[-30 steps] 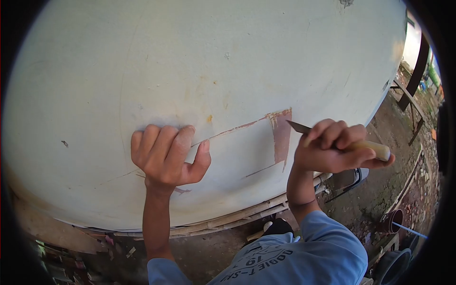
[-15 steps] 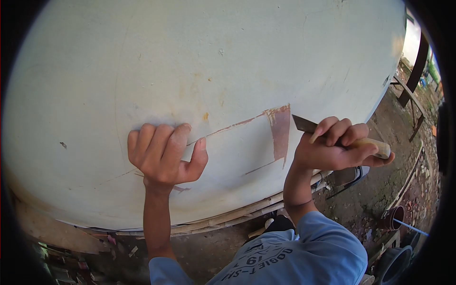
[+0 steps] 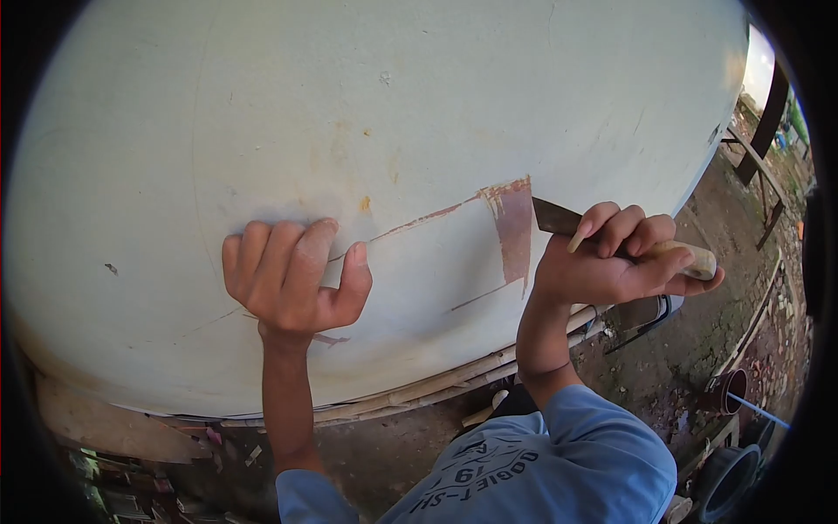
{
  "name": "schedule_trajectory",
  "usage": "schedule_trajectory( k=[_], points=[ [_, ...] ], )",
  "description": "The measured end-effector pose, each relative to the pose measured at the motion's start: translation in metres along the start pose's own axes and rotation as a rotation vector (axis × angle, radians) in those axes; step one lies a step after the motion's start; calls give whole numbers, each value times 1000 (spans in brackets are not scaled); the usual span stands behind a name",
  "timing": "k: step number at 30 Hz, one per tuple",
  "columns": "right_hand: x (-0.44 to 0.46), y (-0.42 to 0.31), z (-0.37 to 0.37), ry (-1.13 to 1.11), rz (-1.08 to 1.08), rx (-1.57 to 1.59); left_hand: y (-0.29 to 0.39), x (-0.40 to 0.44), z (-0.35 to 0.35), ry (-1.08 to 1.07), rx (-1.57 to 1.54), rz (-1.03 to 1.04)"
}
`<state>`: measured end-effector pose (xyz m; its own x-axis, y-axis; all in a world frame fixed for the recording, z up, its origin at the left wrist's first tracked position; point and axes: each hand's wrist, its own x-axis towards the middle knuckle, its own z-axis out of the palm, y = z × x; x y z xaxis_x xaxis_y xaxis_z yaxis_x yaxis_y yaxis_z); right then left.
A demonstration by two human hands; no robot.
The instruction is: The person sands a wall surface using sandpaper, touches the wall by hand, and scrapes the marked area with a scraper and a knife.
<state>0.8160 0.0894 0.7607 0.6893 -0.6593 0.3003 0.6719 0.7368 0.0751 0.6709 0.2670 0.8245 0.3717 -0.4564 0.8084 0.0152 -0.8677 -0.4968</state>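
A large curved white panel (image 3: pixel 454 96) with a painted, scuffed surface fills most of the view. My left hand (image 3: pixel 292 278) rests against its lower left part, fingers bent and thumb apart, with nothing seen in it. In my right hand (image 3: pixel 602 266) is a putty knife (image 3: pixel 555 217), its wooden handle wrapped by the fingers. The blade points up and left, its tip at the right edge of a brown bare strip (image 3: pixel 515 231). Whether the tip touches the panel I cannot tell. From that strip a thin scratched line runs left toward my left hand.
Bamboo poles (image 3: pixel 454 377) run under the panel's lower edge. On the dirt ground at right are a brown bucket (image 3: pixel 726 391) with a light blue stick and a dark basin (image 3: pixel 729 480). Wooden posts stand farther back. Debris lies at lower left.
The view has shifted slightly, so the panel's marks sit a little higher and left. The knife blade now appears closer to the brown strip. Both hands keep their grip and pose.
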Motion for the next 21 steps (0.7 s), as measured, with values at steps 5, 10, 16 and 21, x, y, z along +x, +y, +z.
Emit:
schedule_trajectory(
  k=[5,10,16,21],
  points=[
    [-13,-1,2,-60,-27,-153,-1,1,3,20,-13,12],
    [-8,8,-2,-48,-54,-5,-2,0,2,22,5,5],
    [2,5,-8,25,57,61,-2,0,2,16,5,11],
    [-4,6,-6,42,-29,12,-2,-1,3,21,-1,18]
  ],
)
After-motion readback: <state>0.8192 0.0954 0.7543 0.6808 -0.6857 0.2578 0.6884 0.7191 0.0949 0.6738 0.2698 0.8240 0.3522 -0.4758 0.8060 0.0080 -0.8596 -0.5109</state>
